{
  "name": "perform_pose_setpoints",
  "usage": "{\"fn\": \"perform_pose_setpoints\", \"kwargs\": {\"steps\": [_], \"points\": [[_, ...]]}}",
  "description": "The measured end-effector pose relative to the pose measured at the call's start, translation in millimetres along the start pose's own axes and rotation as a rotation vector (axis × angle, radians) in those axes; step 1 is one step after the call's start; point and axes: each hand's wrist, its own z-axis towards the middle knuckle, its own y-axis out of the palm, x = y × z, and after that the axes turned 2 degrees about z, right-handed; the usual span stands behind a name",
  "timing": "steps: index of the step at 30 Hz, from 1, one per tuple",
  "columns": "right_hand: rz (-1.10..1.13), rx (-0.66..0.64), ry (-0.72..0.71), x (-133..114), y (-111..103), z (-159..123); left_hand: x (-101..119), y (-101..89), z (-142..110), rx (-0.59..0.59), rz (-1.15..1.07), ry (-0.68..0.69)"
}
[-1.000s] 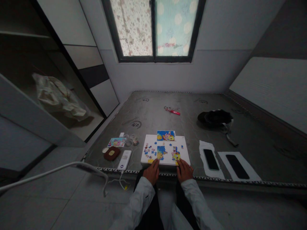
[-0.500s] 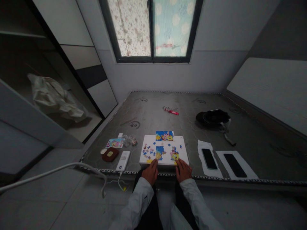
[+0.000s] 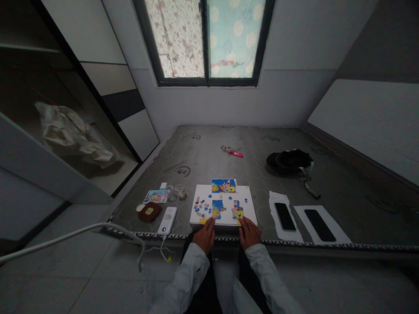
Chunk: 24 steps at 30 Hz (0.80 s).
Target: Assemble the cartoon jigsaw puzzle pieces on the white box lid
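Observation:
A white box (image 3: 197,194) lies at the mattress's front edge, with jigsaw puzzle pieces on its top. Two partly joined puzzle sections rest there: a blue and yellow one (image 3: 216,208) on the left and one with a yellow cartoon figure (image 3: 238,210) on the right. Loose puzzle pieces (image 3: 200,207) are scattered at the box's left side. A picture card (image 3: 224,186) sits at its far edge. My left hand (image 3: 205,234) rests on the near edge, fingertips by the left section. My right hand (image 3: 249,232) lies there too, fingers spread near the right section.
To the left are a white power bank (image 3: 167,220) with a cable, a brown pouch (image 3: 149,212) and another picture card (image 3: 157,196). On the right lie two phones (image 3: 284,216) on white sheets and a black cap (image 3: 290,161). A red strap (image 3: 233,152) lies farther back.
The view has shifted very slightly. Both hands stay at the near edge of the box, and the puzzle pieces look unmoved.

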Motion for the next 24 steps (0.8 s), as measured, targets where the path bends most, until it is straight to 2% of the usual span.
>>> {"fn": "perform_pose_setpoints", "kwargs": {"steps": [24], "points": [[0.006,0.04,-0.026,4.6,6.6,-1.9,-2.9,4.6,-0.4,0.035,-0.02,0.019]]}}
